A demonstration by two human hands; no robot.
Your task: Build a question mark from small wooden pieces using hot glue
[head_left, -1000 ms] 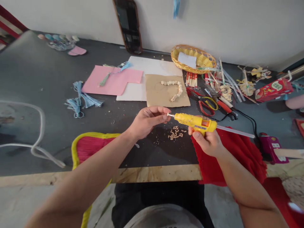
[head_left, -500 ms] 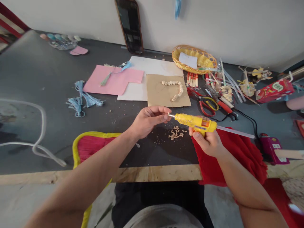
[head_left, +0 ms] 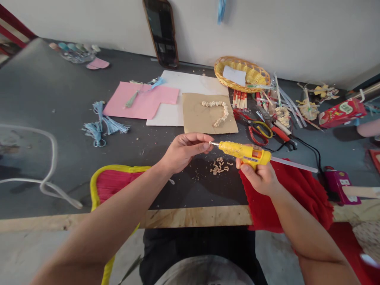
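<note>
My right hand [head_left: 260,176] is wrapped around the handle of a yellow hot glue gun [head_left: 242,152], whose nozzle points left and whose clear glue stick juts out behind. At the nozzle's tip, my left hand [head_left: 188,150] pinches a tiny pale piece [head_left: 210,143] between thumb and fingers; it looks like one of the small cut wooden bits. Below the gun lies a pile of cut wooden bits [head_left: 219,166] on the dark tabletop. Beyond my hands, a curved chain of pale bits [head_left: 224,113] rests on a brown card [head_left: 196,114].
A red cloth [head_left: 293,198] lies under my right forearm. To the right are scissors [head_left: 258,134], pliers [head_left: 282,132] and a purple box [head_left: 341,188]. A wicker basket [head_left: 243,73] and a phone [head_left: 163,35] stand at the back. Blue tassels [head_left: 102,124] and pink paper [head_left: 133,103] lie left.
Both hands and the glue gun stay almost in place. The small piece in my left fingers sits slightly differently at the nozzle tip.
</note>
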